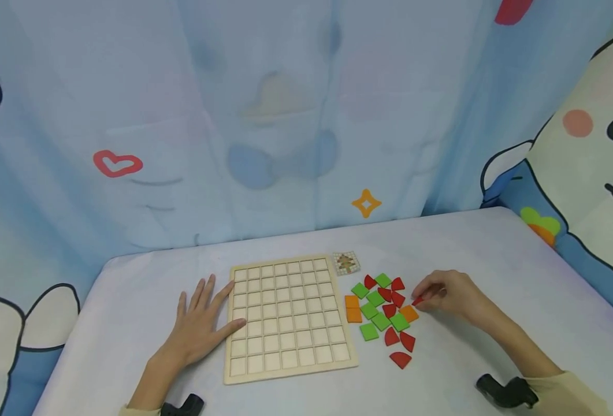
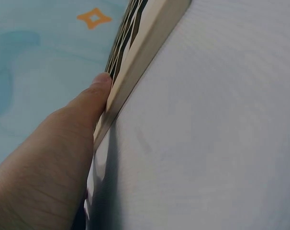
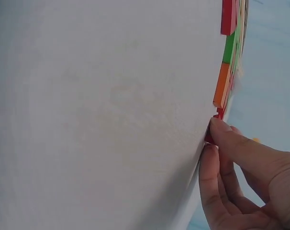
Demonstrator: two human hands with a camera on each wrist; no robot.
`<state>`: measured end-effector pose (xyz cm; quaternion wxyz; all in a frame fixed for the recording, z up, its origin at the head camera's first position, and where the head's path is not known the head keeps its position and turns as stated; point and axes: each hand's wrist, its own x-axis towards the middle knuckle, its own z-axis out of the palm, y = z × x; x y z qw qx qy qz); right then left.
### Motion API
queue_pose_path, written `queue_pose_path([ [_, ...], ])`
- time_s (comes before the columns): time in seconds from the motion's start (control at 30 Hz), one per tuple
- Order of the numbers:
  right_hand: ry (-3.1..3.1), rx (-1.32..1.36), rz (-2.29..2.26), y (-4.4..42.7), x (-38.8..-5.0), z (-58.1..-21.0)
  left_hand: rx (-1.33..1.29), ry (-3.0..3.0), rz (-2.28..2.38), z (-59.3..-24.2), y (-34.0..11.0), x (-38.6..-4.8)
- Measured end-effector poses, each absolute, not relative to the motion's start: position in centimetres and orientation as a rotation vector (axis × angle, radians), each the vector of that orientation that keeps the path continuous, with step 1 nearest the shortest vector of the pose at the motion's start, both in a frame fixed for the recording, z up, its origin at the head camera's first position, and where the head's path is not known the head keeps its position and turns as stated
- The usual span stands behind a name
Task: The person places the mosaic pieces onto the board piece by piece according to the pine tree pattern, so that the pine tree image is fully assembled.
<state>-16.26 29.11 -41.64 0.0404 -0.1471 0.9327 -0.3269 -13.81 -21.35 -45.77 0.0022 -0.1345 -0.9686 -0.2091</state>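
A square wooden grid board [image 1: 289, 315] with bare cells lies on the table. My left hand [image 1: 198, 326] rests at its left edge, fingers spread, thumb and a fingertip on the frame; the thumb [image 2: 94, 93] also shows on the rim in the left wrist view. To the right of the board, my right hand [image 1: 449, 297] pinches a small red piece [image 1: 417, 300] between thumb and fingers, low over the table. That red piece [image 3: 209, 136] is mostly covered by the fingers in the right wrist view. Beside it lie loose red, green and orange flat pieces [image 1: 381, 320].
A small pattern card [image 1: 346, 263] with a grid picture lies by the board's upper right corner. The white-covered table [image 1: 441, 248] ends at a blue printed curtain [image 1: 285, 144]. Black wrist cameras [image 1: 506, 393] sit on both forearms.
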Motion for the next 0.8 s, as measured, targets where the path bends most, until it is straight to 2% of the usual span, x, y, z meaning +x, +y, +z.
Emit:
queue_pose_path([
  [0.4,2.732,-0.315,-1.172,28.7,-16.1,-41.6,-0.425,-3.022,-0.646,-45.5,-21.6,-13.5],
  [0.6,2.766,-0.369,-1.141,27.6,-16.9,-39.9,-0.416,-3.033,-0.645,-45.6,-21.5,-13.6],
  [0.8,2.716,-0.517,-1.179,24.1,-18.5,-38.4,-0.423,-3.035,-0.669,-45.6,-21.3,-13.7],
])
